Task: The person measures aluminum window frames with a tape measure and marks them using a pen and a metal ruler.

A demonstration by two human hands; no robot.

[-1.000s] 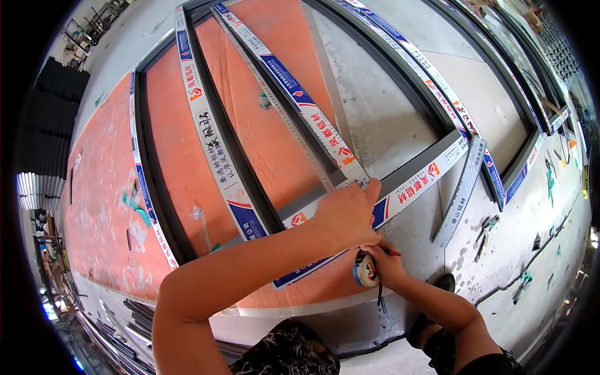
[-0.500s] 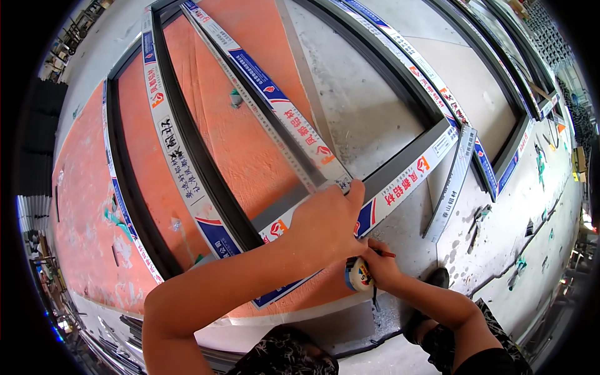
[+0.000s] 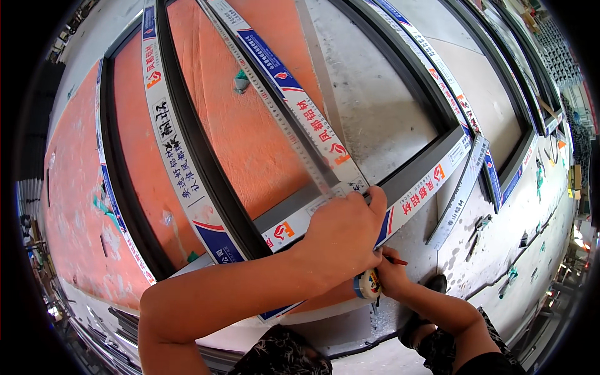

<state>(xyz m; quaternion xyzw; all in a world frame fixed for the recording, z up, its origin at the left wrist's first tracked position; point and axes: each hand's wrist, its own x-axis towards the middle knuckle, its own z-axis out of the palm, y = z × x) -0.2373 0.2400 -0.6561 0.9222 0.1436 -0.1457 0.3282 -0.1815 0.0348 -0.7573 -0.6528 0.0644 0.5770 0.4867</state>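
Left hand (image 3: 347, 232) is placed on frame's (image 3: 417, 196) near bar, grip can't be told; right hand (image 3: 394, 276), off frame's near edge, is clamped on red pencil (image 3: 399, 261); tape measure (image 3: 369, 284) is seen alongside.

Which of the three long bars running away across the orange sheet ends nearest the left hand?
The rightmost bar: its near end lies beside the left hand, whereas the middle bar and leftmost bar end farther left.

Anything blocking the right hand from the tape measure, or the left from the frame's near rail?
Nothing visible. The right hand, gripping a red stick, is right at the tape measure; the left hand lies over the near rail. Under its palm: hidden.
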